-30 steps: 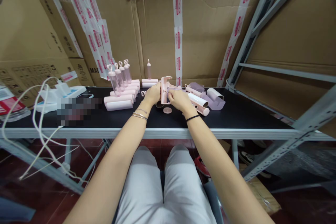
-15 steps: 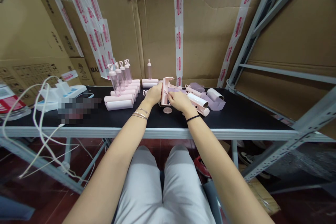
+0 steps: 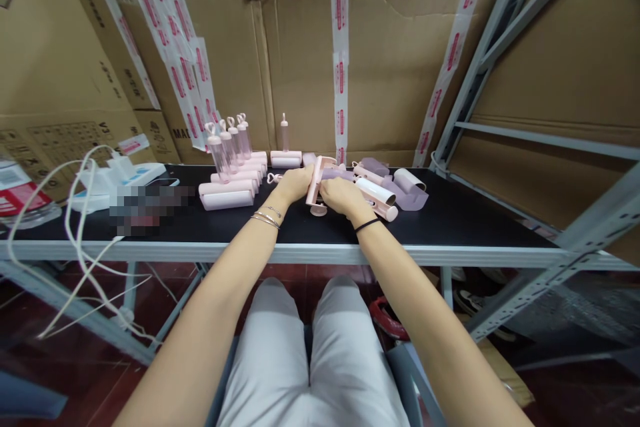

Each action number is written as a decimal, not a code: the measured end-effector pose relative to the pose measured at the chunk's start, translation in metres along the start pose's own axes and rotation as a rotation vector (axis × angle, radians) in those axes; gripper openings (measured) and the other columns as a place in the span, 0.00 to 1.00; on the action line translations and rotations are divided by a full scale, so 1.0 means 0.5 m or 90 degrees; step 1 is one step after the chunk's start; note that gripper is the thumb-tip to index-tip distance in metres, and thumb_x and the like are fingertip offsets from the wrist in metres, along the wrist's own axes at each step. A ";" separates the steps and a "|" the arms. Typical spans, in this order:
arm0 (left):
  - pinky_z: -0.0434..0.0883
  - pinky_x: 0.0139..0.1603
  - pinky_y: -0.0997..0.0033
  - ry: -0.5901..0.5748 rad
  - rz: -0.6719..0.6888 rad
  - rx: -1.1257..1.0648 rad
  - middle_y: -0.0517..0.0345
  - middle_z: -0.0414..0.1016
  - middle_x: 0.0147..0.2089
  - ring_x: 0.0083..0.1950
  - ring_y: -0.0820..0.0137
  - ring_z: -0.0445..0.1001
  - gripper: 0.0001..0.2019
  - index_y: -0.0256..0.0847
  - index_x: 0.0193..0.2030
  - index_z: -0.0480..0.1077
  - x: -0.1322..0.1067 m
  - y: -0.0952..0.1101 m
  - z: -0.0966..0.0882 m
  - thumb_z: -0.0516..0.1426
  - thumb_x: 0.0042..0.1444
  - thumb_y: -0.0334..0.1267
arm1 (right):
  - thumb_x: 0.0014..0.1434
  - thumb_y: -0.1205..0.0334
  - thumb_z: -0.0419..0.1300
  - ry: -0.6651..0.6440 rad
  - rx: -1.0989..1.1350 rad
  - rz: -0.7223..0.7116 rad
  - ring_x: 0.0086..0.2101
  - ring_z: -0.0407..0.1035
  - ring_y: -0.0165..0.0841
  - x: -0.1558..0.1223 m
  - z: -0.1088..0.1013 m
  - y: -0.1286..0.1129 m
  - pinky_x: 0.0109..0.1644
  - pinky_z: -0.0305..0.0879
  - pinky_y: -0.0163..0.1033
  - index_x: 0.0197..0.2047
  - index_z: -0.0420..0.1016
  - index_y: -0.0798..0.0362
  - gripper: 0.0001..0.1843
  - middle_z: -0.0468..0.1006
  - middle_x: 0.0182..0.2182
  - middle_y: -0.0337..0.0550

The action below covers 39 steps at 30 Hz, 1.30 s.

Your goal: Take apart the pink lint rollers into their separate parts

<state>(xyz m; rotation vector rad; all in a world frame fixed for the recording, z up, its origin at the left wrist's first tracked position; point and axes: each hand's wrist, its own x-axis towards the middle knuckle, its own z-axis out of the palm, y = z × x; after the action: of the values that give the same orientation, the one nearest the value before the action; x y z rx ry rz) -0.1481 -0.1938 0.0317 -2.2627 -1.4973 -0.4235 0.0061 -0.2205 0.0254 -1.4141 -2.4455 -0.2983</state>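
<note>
My left hand (image 3: 294, 183) and my right hand (image 3: 341, 195) are both closed on one pink lint-roller housing (image 3: 316, 181), held tilted just above the black table top (image 3: 450, 217). A small pink round cap (image 3: 318, 211) lies under it. Just right of my right hand lie a white paper roll in a pink holder (image 3: 377, 195) and purple roller parts (image 3: 407, 187). To the left stand finished pink rollers (image 3: 226, 195) with clear pink handles (image 3: 225, 147).
Cardboard sheets (image 3: 300, 67) wall off the back and left. A grey metal rack frame (image 3: 500, 33) rises at the right. White cables (image 3: 75, 213) and a white device (image 3: 120, 177) sit at the table's left. My knees (image 3: 310, 347) are below the table edge.
The pink housing stood upright between my hands; it has been tipped over and lowered toward the round cap. Both hands moved down with it.
</note>
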 end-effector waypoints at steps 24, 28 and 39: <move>0.74 0.44 0.52 -0.082 0.045 0.087 0.37 0.77 0.40 0.45 0.50 0.79 0.14 0.27 0.51 0.64 -0.002 0.010 0.000 0.45 0.64 0.34 | 0.64 0.64 0.44 -0.053 -0.050 -0.026 0.43 0.75 0.47 0.008 -0.002 -0.003 0.44 0.69 0.45 0.45 0.77 0.60 0.21 0.80 0.42 0.60; 0.75 0.44 0.53 -0.081 0.058 0.090 0.37 0.77 0.44 0.45 0.51 0.79 0.15 0.28 0.51 0.64 -0.002 0.010 0.001 0.47 0.64 0.36 | 0.64 0.64 0.44 -0.061 -0.045 -0.028 0.43 0.75 0.46 0.009 -0.003 -0.004 0.45 0.68 0.44 0.45 0.77 0.60 0.21 0.80 0.42 0.60; 0.75 0.44 0.53 -0.073 0.078 0.073 0.39 0.77 0.45 0.45 0.52 0.79 0.15 0.30 0.51 0.64 0.001 0.004 0.013 0.48 0.64 0.38 | 0.64 0.65 0.44 -0.068 -0.049 -0.029 0.42 0.76 0.47 0.001 -0.011 -0.007 0.44 0.69 0.45 0.45 0.77 0.61 0.20 0.80 0.41 0.60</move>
<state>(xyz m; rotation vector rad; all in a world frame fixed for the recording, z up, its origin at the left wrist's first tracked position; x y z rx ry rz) -0.1456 -0.1908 0.0257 -2.3061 -1.3888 -0.1699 0.0039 -0.2238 0.0307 -1.4425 -2.5807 -0.3379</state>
